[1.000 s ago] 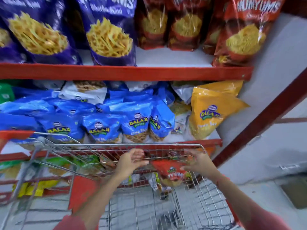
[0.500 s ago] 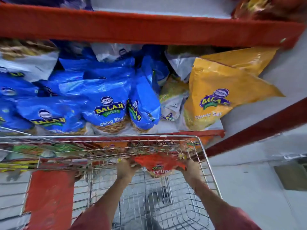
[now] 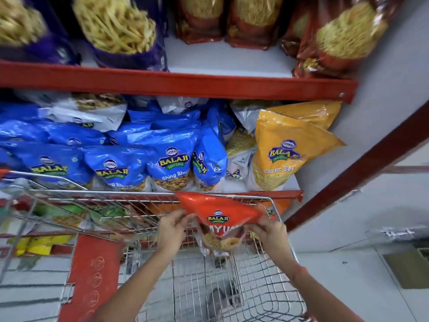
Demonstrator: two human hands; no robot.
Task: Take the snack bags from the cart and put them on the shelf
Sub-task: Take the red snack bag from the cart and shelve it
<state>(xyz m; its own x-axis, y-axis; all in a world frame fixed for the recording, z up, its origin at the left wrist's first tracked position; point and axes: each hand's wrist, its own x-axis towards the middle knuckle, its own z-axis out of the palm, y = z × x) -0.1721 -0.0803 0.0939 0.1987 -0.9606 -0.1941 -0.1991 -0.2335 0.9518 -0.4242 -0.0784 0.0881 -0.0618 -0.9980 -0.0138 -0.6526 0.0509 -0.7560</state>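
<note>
A red snack bag [image 3: 219,217] hangs above the wire cart [image 3: 274,205], its top level with the cart's front rim. My left hand [image 3: 173,228] pinches its left edge and my right hand [image 3: 271,231] grips its right edge. Straight ahead is the red shelf [image 3: 176,86], its upper board carrying purple bags [image 3: 120,31] and red bags [image 3: 343,36], with a bare white gap [image 3: 222,59] between them. The lower board holds blue bags [image 3: 171,159] and a yellow bag [image 3: 283,154].
A red diagonal brace [image 3: 362,163] runs along the shelf's right side against a grey wall. The cart's red child-seat flap [image 3: 92,277] sits at lower left. More bags, green and yellow, lie on a low shelf [image 3: 46,242] behind the cart's wires.
Both hands have lifted the red bag from inside the cart up to its front rim. The view dipped down, then tilted back up to show the upper shelf.
</note>
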